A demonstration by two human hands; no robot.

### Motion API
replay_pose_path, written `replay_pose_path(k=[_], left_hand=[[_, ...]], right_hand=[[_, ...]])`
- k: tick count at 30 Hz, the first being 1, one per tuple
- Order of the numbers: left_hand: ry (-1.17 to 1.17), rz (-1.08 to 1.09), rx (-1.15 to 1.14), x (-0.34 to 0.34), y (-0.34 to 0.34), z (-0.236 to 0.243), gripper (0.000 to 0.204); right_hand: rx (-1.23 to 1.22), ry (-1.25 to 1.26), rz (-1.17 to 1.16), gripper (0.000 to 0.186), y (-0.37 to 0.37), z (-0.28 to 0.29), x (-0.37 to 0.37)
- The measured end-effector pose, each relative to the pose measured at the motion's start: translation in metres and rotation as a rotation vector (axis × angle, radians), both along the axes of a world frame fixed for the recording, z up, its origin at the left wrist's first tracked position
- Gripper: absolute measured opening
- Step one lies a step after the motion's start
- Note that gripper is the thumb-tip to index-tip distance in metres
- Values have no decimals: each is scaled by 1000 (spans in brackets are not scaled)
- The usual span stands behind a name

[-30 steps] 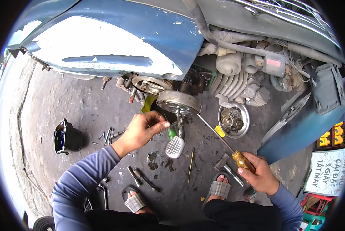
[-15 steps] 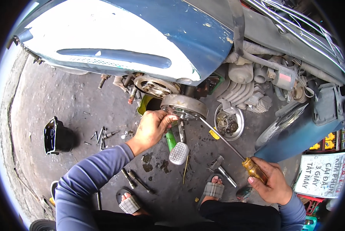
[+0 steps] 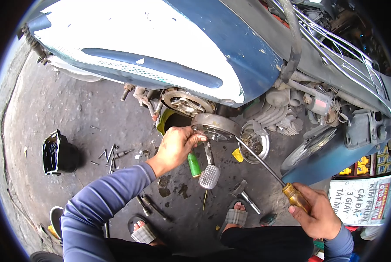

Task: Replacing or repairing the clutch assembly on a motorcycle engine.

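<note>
My left hand point(image 3: 175, 146) is pinched at the lower left of a round metal clutch housing point(image 3: 215, 122) on the scooter's engine; what its fingers hold is hidden. My right hand point(image 3: 317, 216) grips the amber handle of a long screwdriver point(image 3: 269, 170), whose tip rests at the housing's lower right edge. Behind the housing sits another metal disc point(image 3: 186, 100). A yellow container point(image 3: 162, 118) is partly visible underneath, and a green cylinder point(image 3: 193, 163) lies beside the kick lever with its checkered pedal point(image 3: 209, 177).
The blue-and-white scooter body point(image 3: 169, 39) spans the top. On the floor are a black tub point(image 3: 58, 153), a metal bowl point(image 3: 261, 150) of small parts, loose bolts point(image 3: 110, 155), a hammer point(image 3: 243, 194) and sockets point(image 3: 147, 203). A signboard point(image 3: 361, 201) is at right.
My left hand has moved up and right onto the housing. The screwdriver's handle has shifted right and down, its tip still at the housing. The view has shifted, showing more scooter body.
</note>
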State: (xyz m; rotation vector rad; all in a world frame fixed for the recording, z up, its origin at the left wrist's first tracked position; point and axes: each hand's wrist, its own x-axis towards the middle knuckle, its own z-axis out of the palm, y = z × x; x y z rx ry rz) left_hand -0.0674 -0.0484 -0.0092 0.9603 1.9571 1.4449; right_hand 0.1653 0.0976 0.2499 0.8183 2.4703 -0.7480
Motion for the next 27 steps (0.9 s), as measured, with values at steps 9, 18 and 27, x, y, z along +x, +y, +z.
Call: replay_pose_path(k=[9, 18, 27], left_hand=[[6, 5, 55, 3, 5, -7, 26], [131, -18, 61, -3, 2, -8, 27], [122, -17, 94, -2, 3, -18, 29]], right_hand=[[-12, 62, 155, 53, -44, 15, -20], [-147, -405, -187, 40, 10, 80, -102], [155, -223, 522, 48, 26, 78, -105]])
